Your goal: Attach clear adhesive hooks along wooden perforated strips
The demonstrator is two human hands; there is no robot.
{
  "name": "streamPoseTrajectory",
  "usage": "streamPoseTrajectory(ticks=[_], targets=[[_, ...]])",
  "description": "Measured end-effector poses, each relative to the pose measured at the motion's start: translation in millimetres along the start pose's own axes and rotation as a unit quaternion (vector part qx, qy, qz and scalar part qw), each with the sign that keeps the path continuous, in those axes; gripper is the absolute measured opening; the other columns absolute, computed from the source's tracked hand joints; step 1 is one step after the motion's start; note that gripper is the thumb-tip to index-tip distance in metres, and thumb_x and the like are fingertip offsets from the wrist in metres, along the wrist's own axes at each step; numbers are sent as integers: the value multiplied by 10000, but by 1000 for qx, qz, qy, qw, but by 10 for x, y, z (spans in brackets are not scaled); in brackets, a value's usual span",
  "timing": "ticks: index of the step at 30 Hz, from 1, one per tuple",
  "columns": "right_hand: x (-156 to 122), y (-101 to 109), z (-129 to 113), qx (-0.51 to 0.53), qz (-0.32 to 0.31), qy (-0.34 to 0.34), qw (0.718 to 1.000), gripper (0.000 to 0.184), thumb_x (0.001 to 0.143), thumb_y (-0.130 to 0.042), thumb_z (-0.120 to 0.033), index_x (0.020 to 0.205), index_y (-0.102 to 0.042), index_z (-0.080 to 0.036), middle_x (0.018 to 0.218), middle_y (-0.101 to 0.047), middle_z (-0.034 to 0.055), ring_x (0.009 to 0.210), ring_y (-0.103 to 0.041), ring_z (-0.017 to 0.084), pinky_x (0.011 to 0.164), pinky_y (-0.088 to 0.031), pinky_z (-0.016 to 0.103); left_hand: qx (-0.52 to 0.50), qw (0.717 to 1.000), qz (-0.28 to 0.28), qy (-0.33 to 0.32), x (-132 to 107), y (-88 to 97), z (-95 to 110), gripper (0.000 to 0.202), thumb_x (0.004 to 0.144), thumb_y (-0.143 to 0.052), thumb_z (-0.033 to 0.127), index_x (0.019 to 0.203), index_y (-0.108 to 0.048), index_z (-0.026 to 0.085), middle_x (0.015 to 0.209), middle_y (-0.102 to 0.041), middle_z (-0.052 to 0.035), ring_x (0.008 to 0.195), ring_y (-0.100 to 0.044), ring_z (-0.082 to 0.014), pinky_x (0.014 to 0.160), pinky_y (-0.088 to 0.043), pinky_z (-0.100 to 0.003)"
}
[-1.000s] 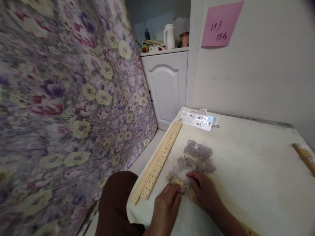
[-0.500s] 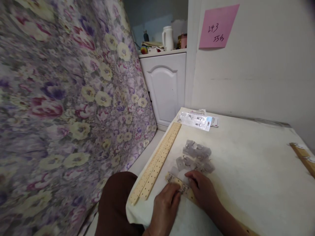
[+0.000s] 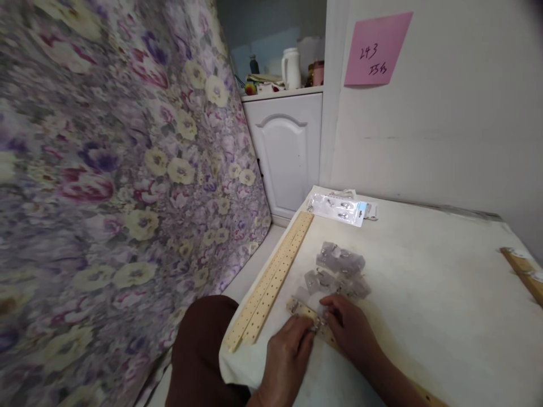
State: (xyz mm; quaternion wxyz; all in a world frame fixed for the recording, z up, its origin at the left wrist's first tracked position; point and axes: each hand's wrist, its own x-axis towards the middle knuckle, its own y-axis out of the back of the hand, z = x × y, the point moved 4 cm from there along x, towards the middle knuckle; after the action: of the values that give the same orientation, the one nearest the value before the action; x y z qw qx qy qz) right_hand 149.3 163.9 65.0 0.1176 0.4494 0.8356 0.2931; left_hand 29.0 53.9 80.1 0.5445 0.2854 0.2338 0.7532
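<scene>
A pale wooden strip with punched holes lies slantwise on the table in front of me, partly under both hands. My left hand is closed at its near edge, the fingertips pinching by a small shiny metal fitting on the strip. Just to the right, my right hand has its thumb and forefinger pinched on a clear plastic piece over the strip. Another metal fitting sits near the strip's far end. Beyond the hands is a pile of clear plastic pieces with metal fittings.
Two more perforated wooden strips lie along the table's left edge. Blister packs rest at the back. A brown wooden piece with white parts is at the far right. A floral curtain hangs left; a white cabinet stands behind.
The view has shifted slightly. Both hands stay at the strip, with the left fingers moved a little along it toward the right.
</scene>
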Motion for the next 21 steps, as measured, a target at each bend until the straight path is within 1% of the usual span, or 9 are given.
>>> streamPoseTrajectory(ticks=[5, 11, 18, 21], targets=[[0, -7, 21, 8, 3, 2, 1000, 256, 772, -470, -188, 960, -642, -175, 870, -681, 65, 805, -630, 194, 761, -476, 312, 13, 1000, 9, -9, -11, -4, -8, 166, 914, -486, 200, 1009, -607, 261, 921, -654, -1, 863, -630, -147, 767, -489, -243], [-17, 14, -7, 19, 18, 23, 999, 259, 781, -454, -171, 968, -633, -177, 896, -684, 65, 816, -631, 191, 775, -479, 314, 23, 1000, 9, -17, -13, -10, -8, 180, 908, -482, 189, 1018, -611, 252, 926, -665, -18, 866, -638, -159, 771, -502, -254], [-30, 32, -38, 18, 20, 20, 999, 262, 775, -456, -151, 965, -634, -181, 917, -684, 62, 839, -632, 190, 792, -477, 308, 23, 1000, 7, -14, 6, 6, 30, 181, 903, -492, 188, 1012, -619, 257, 916, -671, -10, 851, -644, -155, 755, -505, -242], [-40, 41, -53, 13, 16, 15, 1000, 260, 778, -454, -162, 971, -627, -179, 877, -674, 56, 806, -627, 189, 763, -475, 306, 27, 999, 16, -19, 3, 13, 35, 178, 899, -497, 186, 1004, -622, 255, 903, -670, -8, 840, -644, -153, 749, -505, -238]])
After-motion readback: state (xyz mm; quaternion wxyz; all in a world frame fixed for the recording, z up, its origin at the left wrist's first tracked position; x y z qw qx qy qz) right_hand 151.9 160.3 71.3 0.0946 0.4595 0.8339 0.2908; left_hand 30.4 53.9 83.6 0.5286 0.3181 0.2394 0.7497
